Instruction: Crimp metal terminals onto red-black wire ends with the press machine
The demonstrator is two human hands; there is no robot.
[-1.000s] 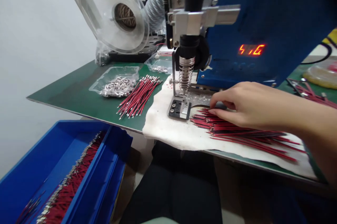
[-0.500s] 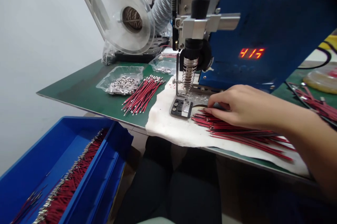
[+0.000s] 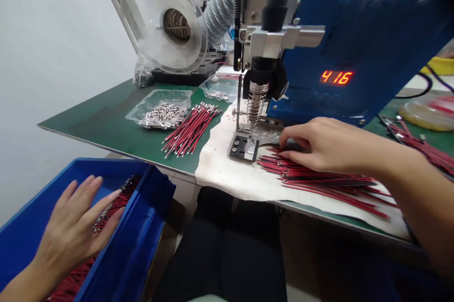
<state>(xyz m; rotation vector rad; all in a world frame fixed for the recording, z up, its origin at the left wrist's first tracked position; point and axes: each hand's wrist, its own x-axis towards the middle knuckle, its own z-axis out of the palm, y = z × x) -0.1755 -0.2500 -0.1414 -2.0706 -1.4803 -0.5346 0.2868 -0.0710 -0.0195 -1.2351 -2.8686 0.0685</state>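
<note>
My right hand (image 3: 315, 146) lies over a loose bundle of red-and-black wires (image 3: 340, 183) on a white cloth. Its fingers are curled and its thumb touches the wires close to their left ends; the fingertips partly hide what is pinched. Just left of those wire ends sits a small black-and-metal fixture (image 3: 244, 147), under the spring-wrapped tip (image 3: 256, 98) of a soldering machine. My left hand (image 3: 74, 224) is over a blue bin (image 3: 124, 245), open, fingers spread, with nothing in it. Below it, red wires with metal ends (image 3: 122, 198) lie in rows, partly covered by the hand.
On the green table (image 3: 85, 108) stand a clear tray of metal terminals (image 3: 163, 115) and a second clear tray (image 3: 220, 89). Beside them lies a pile of terminal-tipped wires (image 3: 191, 129). A clear funnel hood (image 3: 149, 46) and the machine's blue housing (image 3: 319, 89) rise behind.
My left hand has come into view from the lower left and is over the blue bin. My right hand has stayed at the wire bundle. The view has shifted slightly.
</note>
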